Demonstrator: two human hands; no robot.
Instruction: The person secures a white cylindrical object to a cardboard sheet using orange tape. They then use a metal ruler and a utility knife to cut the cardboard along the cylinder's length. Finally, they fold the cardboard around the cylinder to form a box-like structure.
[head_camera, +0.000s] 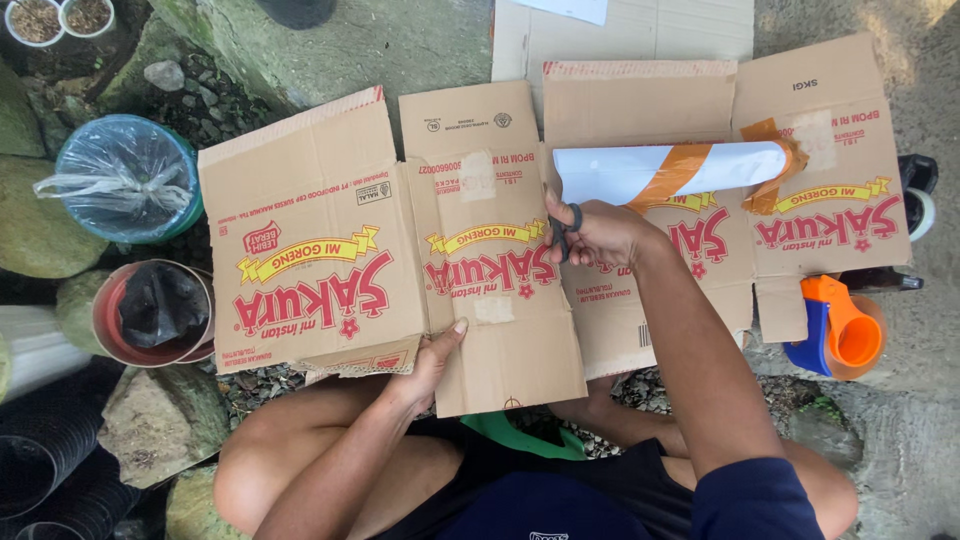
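A flattened brown cardboard box (310, 250) with red and yellow print lies spread across my lap and the ground. My left hand (432, 362) grips the near edge of its middle panel (500, 300), thumb on top. My right hand (598, 232) is closed around dark-handled scissors (566, 232) at the fold between the middle panel and the right-hand cardboard (820, 120). Just beyond that hand lies a white roll (665, 170) wrapped with orange-brown tape.
An orange and blue tape dispenser (838, 328) sits at the right. At the left stand a plastic-covered bucket (128, 178), a red pot holding a black bag (155, 310), stones and black pots (45, 460). Another cardboard sheet (620, 30) lies beyond.
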